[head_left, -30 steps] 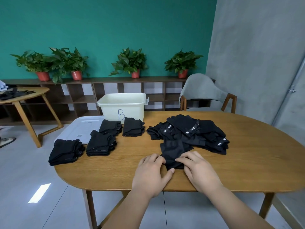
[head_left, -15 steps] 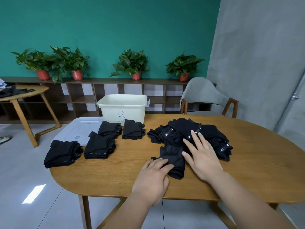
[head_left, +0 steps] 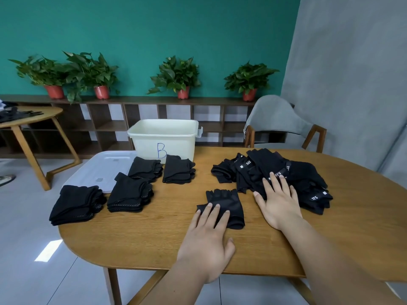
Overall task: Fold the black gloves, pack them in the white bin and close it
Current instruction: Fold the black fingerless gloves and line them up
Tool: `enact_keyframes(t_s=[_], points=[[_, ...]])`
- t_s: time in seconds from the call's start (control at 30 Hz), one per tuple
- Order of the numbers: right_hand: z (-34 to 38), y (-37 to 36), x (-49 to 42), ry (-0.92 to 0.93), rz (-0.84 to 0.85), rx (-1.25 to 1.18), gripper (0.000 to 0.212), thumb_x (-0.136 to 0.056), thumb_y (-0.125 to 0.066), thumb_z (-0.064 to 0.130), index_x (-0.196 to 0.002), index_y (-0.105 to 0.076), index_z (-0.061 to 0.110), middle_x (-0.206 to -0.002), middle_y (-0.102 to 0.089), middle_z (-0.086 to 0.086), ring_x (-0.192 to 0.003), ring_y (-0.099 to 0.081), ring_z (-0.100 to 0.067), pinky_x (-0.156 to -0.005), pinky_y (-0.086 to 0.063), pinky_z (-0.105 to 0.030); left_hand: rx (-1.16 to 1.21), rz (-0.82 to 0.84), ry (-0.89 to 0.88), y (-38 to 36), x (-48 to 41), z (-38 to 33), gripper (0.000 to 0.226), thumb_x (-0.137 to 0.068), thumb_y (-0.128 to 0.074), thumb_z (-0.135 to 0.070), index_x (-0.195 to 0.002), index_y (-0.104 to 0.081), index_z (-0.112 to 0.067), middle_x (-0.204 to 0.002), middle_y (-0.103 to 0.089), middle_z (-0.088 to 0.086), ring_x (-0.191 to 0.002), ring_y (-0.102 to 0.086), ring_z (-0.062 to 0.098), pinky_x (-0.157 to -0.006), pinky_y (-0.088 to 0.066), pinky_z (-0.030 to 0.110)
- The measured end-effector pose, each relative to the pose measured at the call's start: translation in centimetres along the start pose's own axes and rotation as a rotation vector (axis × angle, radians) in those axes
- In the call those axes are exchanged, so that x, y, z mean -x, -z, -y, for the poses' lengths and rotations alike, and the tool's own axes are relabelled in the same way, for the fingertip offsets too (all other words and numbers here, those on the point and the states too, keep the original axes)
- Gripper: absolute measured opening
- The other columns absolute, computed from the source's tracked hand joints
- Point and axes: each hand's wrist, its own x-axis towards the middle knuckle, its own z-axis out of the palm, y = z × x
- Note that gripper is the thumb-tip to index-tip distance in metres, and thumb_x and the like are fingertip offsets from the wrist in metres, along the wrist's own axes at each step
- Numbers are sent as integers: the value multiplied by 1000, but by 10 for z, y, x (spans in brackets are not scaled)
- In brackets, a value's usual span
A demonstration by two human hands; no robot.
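Head view: the left hand [head_left: 207, 236] lies flat with its fingers straight, pressing the near edge of a single black fabric glove [head_left: 229, 201] on the oval wooden table [head_left: 154, 238]. The right hand [head_left: 278, 203], fingers spread, rests on the heap of unfolded black gloves [head_left: 308, 179]. A second ago both hands lay on the single glove. The open white plastic bin [head_left: 167, 137] stands at the table's far edge.

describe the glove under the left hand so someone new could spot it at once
Start at the oval wooden table and look toward its near edge. Between the folded stacks on the left and the loose pile on the right lies one black glove. It alone lies single and flat, with the left hand resting on it.
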Motion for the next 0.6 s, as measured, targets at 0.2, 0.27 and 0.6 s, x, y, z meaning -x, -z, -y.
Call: enact_keyframes(t_s=[0.2, 0.27, 0.6], points=[[0, 0, 11, 51, -303, 19, 62, -109, -23, 49, -161, -38, 17, -172, -25, -1, -160, -10, -24, -130, -14, -48, 3, -66, -54, -1, 4, 1, 67, -107, -19, -55, -169, -5, -35, -177, 5, -7, -159, 23, 11, -131, 8, 42], [2, 2, 16, 102, -373, 4, 60, -108, -27, 44, -158, -43, 16, -167, -34, -3, -157, -22, -24, -128, -22, -47, -1, -72, -73, -1, 4, 1, 65, -107, -18, -55, -169, -10, -35, -177, -1, -7, -161, 18, 11, -131, 5, 41], [10, 18, 66, 237, -463, -295, 61, -103, -57, 21, -161, -37, 19, -168, -29, 5, -135, -53, -17, -100, -55, -37, 3, -70, -53, -2, 4, 1, 63, -106, -19, -53, -167, -22, -35, -175, -18, -7, -162, -5, 12, -132, 1, 39]])
